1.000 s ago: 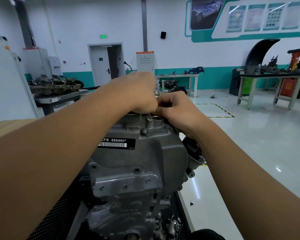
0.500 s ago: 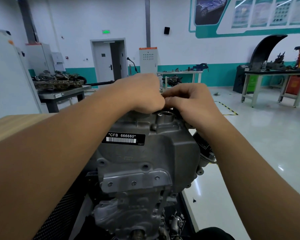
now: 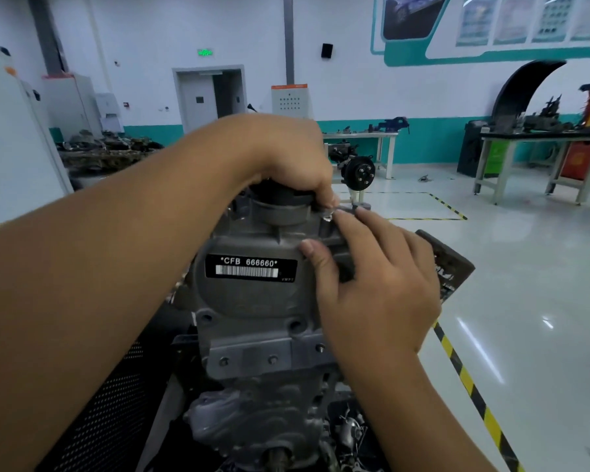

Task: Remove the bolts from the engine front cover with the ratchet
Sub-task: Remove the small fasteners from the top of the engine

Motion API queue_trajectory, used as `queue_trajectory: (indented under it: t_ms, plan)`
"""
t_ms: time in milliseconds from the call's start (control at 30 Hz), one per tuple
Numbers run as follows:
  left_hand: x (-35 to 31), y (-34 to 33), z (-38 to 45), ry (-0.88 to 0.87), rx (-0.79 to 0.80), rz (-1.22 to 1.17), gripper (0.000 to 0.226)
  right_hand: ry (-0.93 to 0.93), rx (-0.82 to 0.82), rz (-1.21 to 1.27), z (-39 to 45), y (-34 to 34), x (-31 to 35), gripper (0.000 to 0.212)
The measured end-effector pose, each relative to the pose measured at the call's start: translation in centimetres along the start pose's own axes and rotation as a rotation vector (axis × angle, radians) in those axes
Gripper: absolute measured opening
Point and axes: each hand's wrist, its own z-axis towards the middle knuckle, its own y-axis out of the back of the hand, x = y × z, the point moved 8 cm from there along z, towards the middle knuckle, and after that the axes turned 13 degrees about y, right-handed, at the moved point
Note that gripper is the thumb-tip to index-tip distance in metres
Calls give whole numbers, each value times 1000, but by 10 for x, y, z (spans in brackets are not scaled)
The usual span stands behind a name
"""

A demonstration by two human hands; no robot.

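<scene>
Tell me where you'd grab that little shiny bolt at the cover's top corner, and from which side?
By its head, pinched with fingertips from above and the right. The bolt is tiny and sits at the top right corner of the cover; only its shiny end shows. The left hand crowds its left side; the right hand reaches in from the open side.

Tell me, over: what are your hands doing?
Left hand curled over cover top. Right hand on front cover, fingertips at small bolt. No ratchet visible.
</scene>
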Motion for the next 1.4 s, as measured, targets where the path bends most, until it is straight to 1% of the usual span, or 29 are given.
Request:
queue_trajectory:
  t_ms: [67, 133, 200, 267, 333, 367, 433, 500, 533, 600, 633, 667, 700, 733, 767, 800, 833, 900, 1000, 1100, 1233, 1333, 1400]
  plan:
    - [0, 0, -1, 8, -5, -40, 35, -32, 31, 20, 4, 2, -2, 37]
    - [2, 0, -1, 26, -17, -77, 36, -58, 66, 72, 15, 2, -5, 28]
    - [8, 1, -1, 61, -33, -128, 39, -56, 141, 78, 28, -2, -6, 20]
    - [13, 2, -1, 89, -59, -182, 38, -62, 221, 65, 37, -6, -6, 19]
    - [18, 0, 0, 121, -54, -259, 35, -109, 269, 91, 43, -9, -10, 20]
    - [19, -2, 1, 134, -35, -303, 35, -140, 282, 106, 45, -9, -14, 23]
    - [20, -3, 0, 146, -52, -372, 33, -194, 278, 139, 50, -9, -19, 38]
    - [26, 8, -7, 141, -169, -487, 29, -193, 298, 172, 54, -11, -18, 52]
    - [34, 17, -14, 111, -245, -545, 31, -170, 326, 175, 55, -14, -15, 55]
    - [54, 25, -32, -23, -353, -578, 46, -110, 379, 164, 54, -17, -10, 56]
    - [64, 21, -44, -85, -333, -538, 64, -89, 397, 156, 54, -18, -9, 55]
    - [74, 12, -52, -114, -286, -459, 86, -82, 409, 139, 53, -18, -9, 54]
    - [84, -1, -58, -109, -243, -367, 106, -82, 418, 118, 53, -19, -10, 53]
    - [95, -14, -60, -91, -209, -310, 118, -83, 426, 98, 53, -20, -10, 53]
    - [103, -25, -60, -70, -185, -316, 121, -85, 430, 81, 53, -20, -9, 53]
    - [111, -33, -57, -50, -169, -398, 116, -84, 428, 64, 52, -20, -9, 52]
    - [115, -39, -54, -39, -160, -500, 105, -82, 422, 51, 52, -20, -9, 52]
    - [120, -47, -50, -43, -190, -651, 91, -80, 405, 51, 52, -20, -10, 51]
    - [123, -54, -48, -66, -259, -803, 82, -76, 350, 94, 51, -16, -11, 50]
    - [121, -57, -48, -108, -247, -898, 67, -43, 384, 65, 49, -18, -10, 47]
    - [124, -57, -41, -114, -217, -966, 62, -87, 399, 55, 49, -19, -13, 48]
    - [125, -59, -40, -114, -218, -994, 64, -43, 442, 33, 48, -20, -9, 54]
    - [126, -60, -39, -111, -207, -1002, 69, -47, 441, 27, 48, -19, -9, 52]
